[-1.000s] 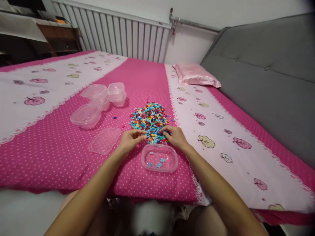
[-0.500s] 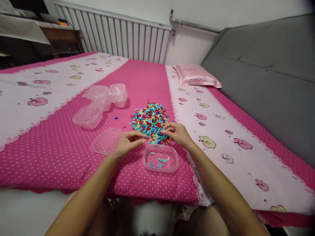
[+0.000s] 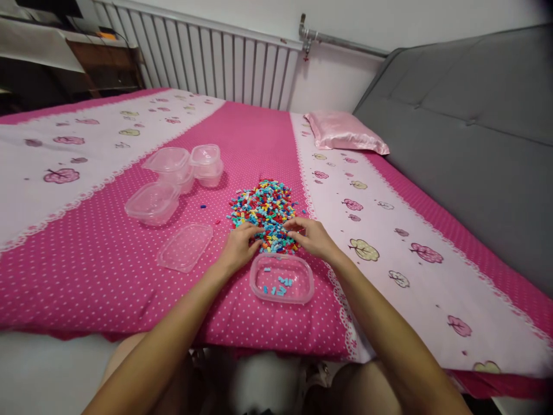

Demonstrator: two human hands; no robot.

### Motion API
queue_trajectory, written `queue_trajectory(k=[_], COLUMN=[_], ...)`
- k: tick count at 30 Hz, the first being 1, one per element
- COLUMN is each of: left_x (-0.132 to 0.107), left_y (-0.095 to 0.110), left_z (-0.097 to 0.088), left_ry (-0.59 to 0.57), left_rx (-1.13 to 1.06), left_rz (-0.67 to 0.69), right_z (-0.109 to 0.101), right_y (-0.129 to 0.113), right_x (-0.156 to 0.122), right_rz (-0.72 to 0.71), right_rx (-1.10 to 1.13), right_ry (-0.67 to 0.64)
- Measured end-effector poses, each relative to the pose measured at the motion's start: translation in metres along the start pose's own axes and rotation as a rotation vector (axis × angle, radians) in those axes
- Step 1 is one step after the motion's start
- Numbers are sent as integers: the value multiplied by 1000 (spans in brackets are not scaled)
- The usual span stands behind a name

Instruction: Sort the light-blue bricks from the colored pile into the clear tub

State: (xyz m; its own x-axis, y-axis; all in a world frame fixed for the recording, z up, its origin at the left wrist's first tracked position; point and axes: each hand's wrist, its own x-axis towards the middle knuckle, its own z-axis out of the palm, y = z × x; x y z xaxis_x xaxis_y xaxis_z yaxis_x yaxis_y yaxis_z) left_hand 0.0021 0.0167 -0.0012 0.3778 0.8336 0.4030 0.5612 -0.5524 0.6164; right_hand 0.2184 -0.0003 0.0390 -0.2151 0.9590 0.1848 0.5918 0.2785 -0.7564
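A heap of small toy bricks in many colours lies on the pink bedspread. At its near left edge is my left hand, thumb and fingers apart, the fingertips by the bricks. Opposite, my right hand reaches the heap's right side with curved fingers and a gap to the thumb; I make out no brick in either hand. Just in front of the heap stands a clear plastic container, its lid off, with several light blue bricks on its bottom.
A clear lid lies flat left of my left hand. Farther left are several clear containers. Two loose bricks, blue and red, lie apart from the heap. A pink pillow rests near the grey headboard.
My left hand has moved right, closer to the heap, its thumb and fingers now wider apart. One more light blue brick shows in the container. My right hand has barely shifted.
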Motion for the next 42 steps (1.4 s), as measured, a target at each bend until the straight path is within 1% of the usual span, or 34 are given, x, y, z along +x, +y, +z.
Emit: queue_trajectory(k=[3, 5, 8, 14, 21, 25, 30, 35, 37, 39, 42], left_x=[-1, -1, -2, -4, -5, -5, -6, -6, -7, -9, -13], left_y=[-3, -2, 1, 4, 4, 5, 5, 4, 3, 2, 0], left_z=[2, 3, 5, 6, 6, 3, -1, -7, -11, -17, -24], left_ry=[-35, -58, -93, -102, -71, -44, 24, 115, 158, 195, 222], left_rx=[43, 68, 100, 133, 119, 73, -11, -129, -193, -266, -371], left_rz=[21, 32, 43, 12, -44, -83, -171, -275, -326, -373, -424], right_z=[9, 14, 19, 26, 30, 25, 17, 6, -2, -11, -24], right_y=[8, 8, 6, 13, 21, 17, 8, -1, -8, -18, -33], right_x=[0, -1, -1, -1, 0, 0, -2, -2, -4, -7, -15], right_rz=[-24, -94, -180, -202, -236, -193, -58, -15, -2, 1, -18], right_rx=[-47, -90, -179, -292, -282, -214, 12, 154, 223, 288, 287], right_ry=[-94, -146, -176, -150, -85, -73, -85, -97, -162, -264, -412])
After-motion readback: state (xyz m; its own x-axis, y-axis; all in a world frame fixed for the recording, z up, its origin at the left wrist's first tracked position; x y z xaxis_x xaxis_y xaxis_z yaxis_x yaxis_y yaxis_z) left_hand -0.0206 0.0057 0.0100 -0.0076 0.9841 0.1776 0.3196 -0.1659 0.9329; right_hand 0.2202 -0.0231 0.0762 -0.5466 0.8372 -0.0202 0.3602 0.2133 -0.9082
